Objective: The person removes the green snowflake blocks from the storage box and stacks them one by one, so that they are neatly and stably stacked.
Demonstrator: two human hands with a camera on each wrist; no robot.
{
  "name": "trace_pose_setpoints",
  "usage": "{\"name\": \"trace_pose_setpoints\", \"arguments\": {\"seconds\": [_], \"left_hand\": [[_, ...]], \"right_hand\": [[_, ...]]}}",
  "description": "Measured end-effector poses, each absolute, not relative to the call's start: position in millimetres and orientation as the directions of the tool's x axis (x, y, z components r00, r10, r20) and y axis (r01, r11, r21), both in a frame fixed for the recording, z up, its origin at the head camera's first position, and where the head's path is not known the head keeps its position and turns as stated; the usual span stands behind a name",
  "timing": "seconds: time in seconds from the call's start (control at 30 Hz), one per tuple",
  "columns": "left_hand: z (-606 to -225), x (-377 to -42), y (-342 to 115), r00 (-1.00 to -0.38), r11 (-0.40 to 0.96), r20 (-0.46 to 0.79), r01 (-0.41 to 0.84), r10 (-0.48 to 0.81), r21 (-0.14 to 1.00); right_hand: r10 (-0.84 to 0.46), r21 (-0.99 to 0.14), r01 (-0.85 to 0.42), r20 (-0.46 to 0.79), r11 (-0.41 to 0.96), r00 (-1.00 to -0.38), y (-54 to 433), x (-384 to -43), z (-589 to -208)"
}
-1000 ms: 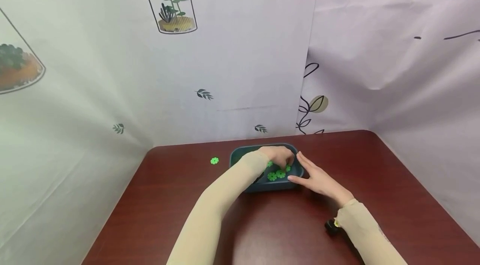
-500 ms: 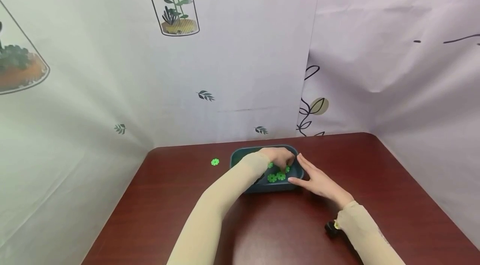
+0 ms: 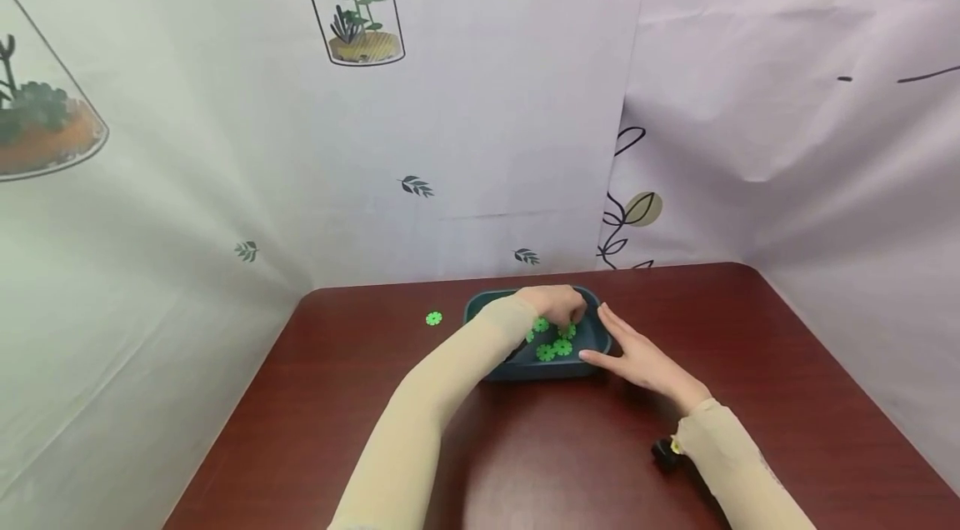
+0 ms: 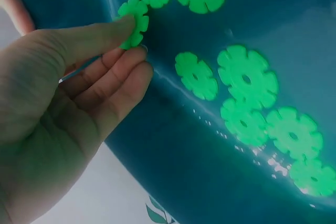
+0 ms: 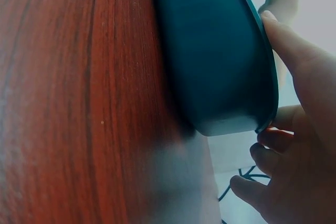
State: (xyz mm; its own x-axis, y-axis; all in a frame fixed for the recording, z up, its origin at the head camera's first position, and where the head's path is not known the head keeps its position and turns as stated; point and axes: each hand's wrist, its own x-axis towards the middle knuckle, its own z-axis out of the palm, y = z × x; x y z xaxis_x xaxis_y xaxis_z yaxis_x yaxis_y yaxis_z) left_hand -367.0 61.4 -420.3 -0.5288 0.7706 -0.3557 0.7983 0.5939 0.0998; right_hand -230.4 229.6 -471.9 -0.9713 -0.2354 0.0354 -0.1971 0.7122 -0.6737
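Observation:
In the left wrist view, my left hand (image 4: pixel 68 87) pinches a green notched plastic disc, a snowflake building piece (image 4: pixel 137 23), between thumb and fingertips. It works inside a dark teal tray (image 3: pixel 517 374). More green snowflake pieces (image 4: pixel 247 77) lie flat on the tray bottom, some touching or overlapping. My right hand (image 3: pixel 641 359) rests at the tray's right end, thumb and fingers spread, fingers fairly straight. In the right wrist view, its thumb touches the tray rim (image 5: pixel 252 9) on the near side, and other fingertips are at the corner.
One green piece (image 3: pixel 433 318) lies on the dark red wooden table (image 3: pixel 360 397), left of the tray. A small black object (image 3: pixel 664 455) is beside the right sleeve. Patterned white cloth (image 3: pixel 487 138) hangs behind the table and along both sides.
My left hand has shifted slightly left within the tray, the pinched piece moving with it. My right hand stays at the tray's end. The head view has tilted a little.

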Motion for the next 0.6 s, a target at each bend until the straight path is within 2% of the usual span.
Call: {"name": "trace_pose_setpoints", "arguments": {"seconds": [0.17, 0.6], "left_hand": [[-412.0, -367.9, 50.4, -0.546, 0.601, -0.323, 0.793, 0.773, 0.101], [-382.0, -375.7, 25.2, -0.543, 0.574, -0.191, 0.791, 0.818, 0.212]], "right_hand": [[-0.236, -0.678, -0.192, 0.027, 0.710, -0.971, 229.3, -229.9, -471.2], [-0.238, -0.662, -0.202, 0.037, 0.722, -0.971, 229.4, -230.0, -472.4]]}}
